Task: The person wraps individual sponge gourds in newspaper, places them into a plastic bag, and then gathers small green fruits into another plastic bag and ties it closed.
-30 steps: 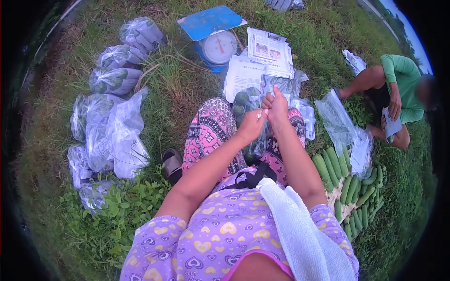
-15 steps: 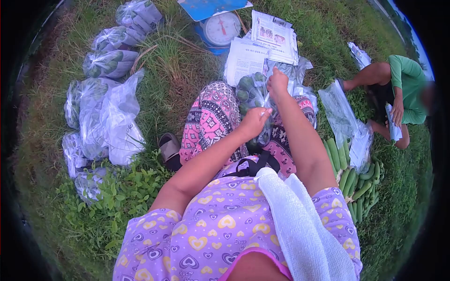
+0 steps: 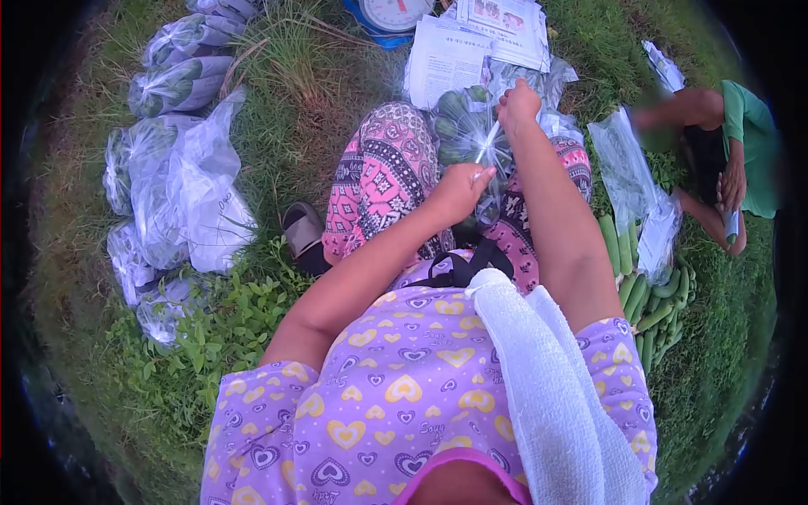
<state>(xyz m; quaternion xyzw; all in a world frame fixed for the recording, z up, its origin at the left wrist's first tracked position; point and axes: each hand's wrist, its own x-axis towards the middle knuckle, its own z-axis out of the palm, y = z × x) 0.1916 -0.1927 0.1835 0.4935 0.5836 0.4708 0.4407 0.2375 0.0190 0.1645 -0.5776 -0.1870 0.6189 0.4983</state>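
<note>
Between my knees sits a clear plastic bag (image 3: 459, 126) of green vegetables, its plastic gathered into folds that run toward a white strip (image 3: 489, 144). The strip stretches taut across the gathered part. My left hand (image 3: 459, 192) is closed on the strip's lower end, close to my body. Farther out, my right hand (image 3: 519, 107) pinches the upper end. Whether the strip is a separate tie or twisted plastic is hard to make out.
Filled bags (image 3: 181, 84) line the grass at left, beside empty plastic bags (image 3: 215, 202). Newspaper sheets (image 3: 446, 63) and a dial scale (image 3: 396, 13) lie ahead. At right are long green vegetables (image 3: 652, 307), plastic sheets (image 3: 623, 168) and a crouching person in a green top (image 3: 757, 160).
The view has shifted, so the surroundings sit higher. The strip now shows stretched between my hands, with the bag's folds drawn toward it. The other person's hands have moved lower.
</note>
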